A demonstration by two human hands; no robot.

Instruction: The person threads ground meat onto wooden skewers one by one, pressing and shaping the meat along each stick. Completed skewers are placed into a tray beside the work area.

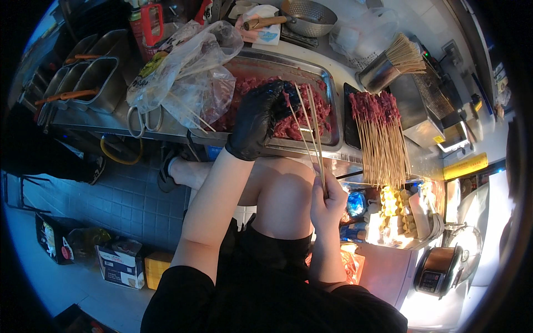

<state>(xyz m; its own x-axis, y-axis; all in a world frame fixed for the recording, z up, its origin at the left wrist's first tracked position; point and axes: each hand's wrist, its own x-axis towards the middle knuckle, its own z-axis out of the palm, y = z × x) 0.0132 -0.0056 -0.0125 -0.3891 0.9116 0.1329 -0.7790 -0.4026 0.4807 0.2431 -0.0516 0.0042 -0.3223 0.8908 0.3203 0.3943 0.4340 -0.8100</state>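
Observation:
My left hand [259, 112], in a black glove, is over a metal tray [333, 141] of raw red meat pieces [320, 114]. Its fingers are curled together around a small meat piece [287, 99], partly hidden by the glove. In my bare right hand [328, 202] are a few thin bamboo skewers [315, 125], pointing up across the tray's right part. One skewer leans apart from the others, close to the gloved fingertips. Right of the tray, a dense row of meat skewers [381, 137] lies on a black board [352, 131], meat at the far end.
A metal canister [377, 75] of bare skewers stands behind the board. Clear plastic bags [187, 70] overlap the tray's left end, beside scissors [143, 120]. Metal containers [95, 83] sit farther left. At the back is a wooden-handled pan [310, 18]. My knee [285, 187] is below the counter edge.

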